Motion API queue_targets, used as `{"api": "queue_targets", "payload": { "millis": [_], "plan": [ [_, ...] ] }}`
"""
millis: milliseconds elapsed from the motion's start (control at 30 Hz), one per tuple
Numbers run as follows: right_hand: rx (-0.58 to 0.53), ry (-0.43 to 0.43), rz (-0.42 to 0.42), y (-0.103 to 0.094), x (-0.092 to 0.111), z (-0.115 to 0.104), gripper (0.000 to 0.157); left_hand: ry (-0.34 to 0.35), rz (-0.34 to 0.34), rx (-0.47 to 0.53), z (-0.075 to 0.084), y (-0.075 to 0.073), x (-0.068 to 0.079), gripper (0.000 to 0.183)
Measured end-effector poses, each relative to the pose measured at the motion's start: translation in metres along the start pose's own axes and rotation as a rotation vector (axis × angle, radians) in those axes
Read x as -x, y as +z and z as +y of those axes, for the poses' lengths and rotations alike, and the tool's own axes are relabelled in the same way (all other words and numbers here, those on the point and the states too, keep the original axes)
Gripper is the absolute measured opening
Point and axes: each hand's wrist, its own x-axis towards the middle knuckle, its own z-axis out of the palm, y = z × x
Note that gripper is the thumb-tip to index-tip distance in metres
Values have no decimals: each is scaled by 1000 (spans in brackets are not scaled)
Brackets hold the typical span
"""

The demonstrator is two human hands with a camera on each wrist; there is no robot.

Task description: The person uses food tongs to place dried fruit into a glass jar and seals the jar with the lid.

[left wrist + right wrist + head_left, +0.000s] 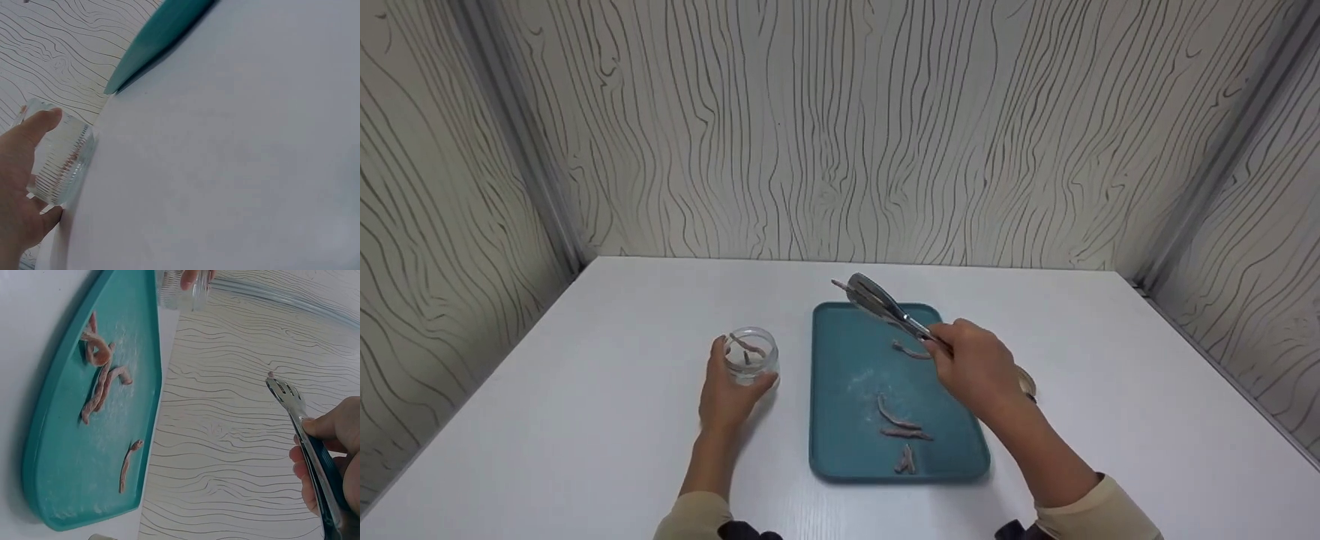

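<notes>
My left hand (726, 397) holds a clear glass jar (757, 367) at the left of the tray, thumb on one side and fingers on the other. A few thin brownish-pink strips (750, 346) lie in the jar, whose mouth has no lid on it. Raised over the tray's far end, my right hand (976, 367) grips metal tongs (891, 307). The end of another strip (838, 284) pokes out from the tongs' tips, which point left; the slotted tongs head (289, 396) hides most of it in the right wrist view.
On the white table (607, 375) lies a teal tray (840, 375). Several whitish-dusted strips (906, 433) rest toward its near end, and one strip (913, 352) lies farther back. A round, gold-coloured object (1026, 381) is partly hidden behind my right wrist. Wood-patterned panels (840, 135) enclose the back and sides.
</notes>
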Motion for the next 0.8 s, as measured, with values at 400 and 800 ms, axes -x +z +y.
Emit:
{"api": "queue_targets", "payload": {
  "millis": [400,800],
  "plan": [
    [-96,-73,36,11,-7,-25,6,33,11,-25,-1,-2,1,87],
    [-179,-97,2,32,-9,-54,8,-19,-4,-33,1,1,-1,90]
  ]
}}
